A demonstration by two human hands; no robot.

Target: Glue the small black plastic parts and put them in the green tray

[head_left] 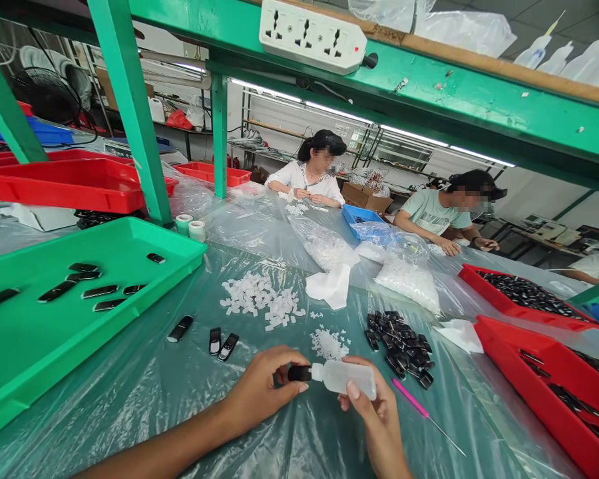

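Observation:
My left hand (262, 386) pinches a small black plastic part (299, 373) between thumb and fingers. Wrapped in my right hand (374, 406) is a translucent squeeze bottle (349, 378), lying sideways with its nozzle end against or very near the black part; its tip is hard to make out. Just beyond my hands lie a heap of tiny white pieces (330, 344) and a larger heap of white pieces (259, 299). A pile of black parts (399, 346) sits to the right, with a pink-handled screwdriver (412, 398) beside it. Several black-and-silver pieces (223, 343) rest left of centre.
A green tray (144, 319) with several black pieces stands at the left. Red trays (524, 379) of black parts line the right. Bags of white pieces (406, 286) lie farther back. Overhead runs a green frame with a power strip (312, 36). Two people work across the table.

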